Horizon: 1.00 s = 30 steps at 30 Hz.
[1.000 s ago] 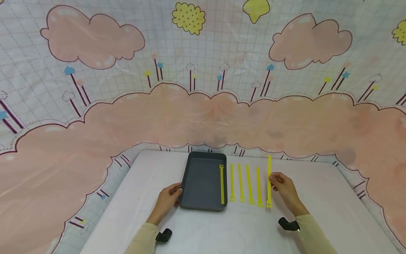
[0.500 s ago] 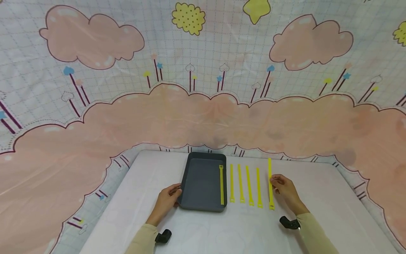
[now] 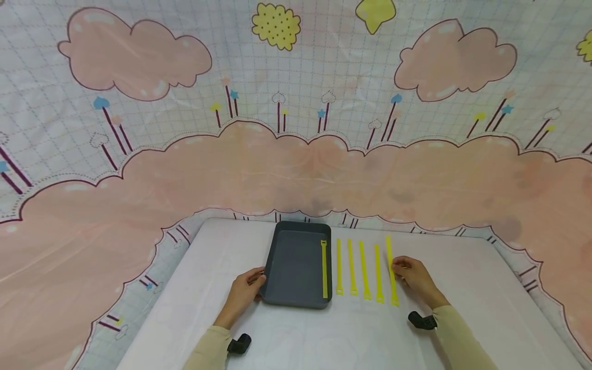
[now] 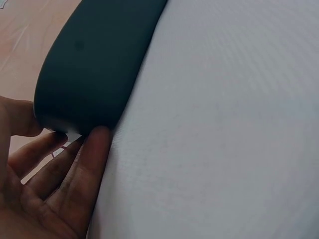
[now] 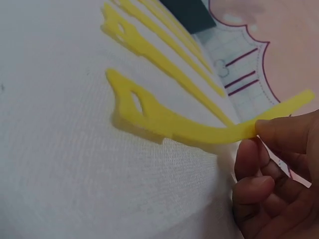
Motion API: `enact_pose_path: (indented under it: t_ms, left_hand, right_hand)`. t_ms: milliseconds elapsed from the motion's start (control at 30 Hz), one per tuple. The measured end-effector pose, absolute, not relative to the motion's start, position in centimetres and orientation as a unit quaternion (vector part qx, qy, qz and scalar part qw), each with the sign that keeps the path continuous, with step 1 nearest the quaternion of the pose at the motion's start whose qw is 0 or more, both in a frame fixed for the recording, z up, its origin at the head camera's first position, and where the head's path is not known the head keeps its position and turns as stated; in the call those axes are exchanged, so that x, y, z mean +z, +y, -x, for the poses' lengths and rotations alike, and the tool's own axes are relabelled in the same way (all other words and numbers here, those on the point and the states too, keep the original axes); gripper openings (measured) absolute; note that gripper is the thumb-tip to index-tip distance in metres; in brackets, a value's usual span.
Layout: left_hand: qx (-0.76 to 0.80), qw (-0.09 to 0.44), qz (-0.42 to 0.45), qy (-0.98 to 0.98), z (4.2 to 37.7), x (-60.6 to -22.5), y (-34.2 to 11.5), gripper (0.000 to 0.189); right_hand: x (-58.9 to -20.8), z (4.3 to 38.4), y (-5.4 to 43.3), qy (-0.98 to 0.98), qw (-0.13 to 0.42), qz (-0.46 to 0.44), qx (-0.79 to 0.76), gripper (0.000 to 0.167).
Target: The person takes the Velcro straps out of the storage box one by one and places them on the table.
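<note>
In the head view my left hand (image 3: 242, 290) holds the near left side of a dark grey tray (image 3: 296, 267). The left wrist view has the thumb at the tray's rim and fingers (image 4: 94, 154) against its lower edge. My right hand (image 3: 413, 272) pinches a yellow hook-and-loop cable tie (image 3: 393, 294) between thumb and fingertips, right of a row of similar ties. Its slotted head (image 5: 132, 107) points toward the near side, close over the table, and the strap bends up into the fingers. Another yellow tie (image 3: 324, 272) lies inside the tray along its right wall.
Several yellow ties (image 3: 364, 270) lie side by side on the white table (image 3: 351, 339), between the tray and my right hand. A patterned cloth (image 3: 296, 174) hangs behind the table. Each wrist carries a black camera mount (image 3: 422, 320).
The tie in my right hand has tilted, its far end shifting left and lower toward the row. My right hand has moved slightly nearer. The left hand and tray have stayed put.
</note>
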<state>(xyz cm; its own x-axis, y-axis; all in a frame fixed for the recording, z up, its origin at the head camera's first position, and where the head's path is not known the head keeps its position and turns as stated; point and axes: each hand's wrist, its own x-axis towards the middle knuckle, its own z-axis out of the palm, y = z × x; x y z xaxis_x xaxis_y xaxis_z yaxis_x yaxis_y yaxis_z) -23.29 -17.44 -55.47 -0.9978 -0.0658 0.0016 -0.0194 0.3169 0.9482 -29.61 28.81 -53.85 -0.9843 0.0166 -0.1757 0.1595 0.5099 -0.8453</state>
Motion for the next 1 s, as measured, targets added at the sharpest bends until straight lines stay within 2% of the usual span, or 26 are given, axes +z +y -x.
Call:
enact_pose_path:
  t_ms: [367,1000]
  left_hand:
    - [-0.579,0.018,-0.033,-0.815,23.00,-55.42,-17.30,0.034]
    - [-0.570,0.021,-0.036,-0.820,23.08,-55.20,-17.08,0.035]
  right_hand:
    - [-54.58,29.57,28.86,0.920,0.026,-0.035,-0.389,0.021]
    - [-54.54,29.85,28.85,0.906,0.025,-0.064,-0.418,0.028]
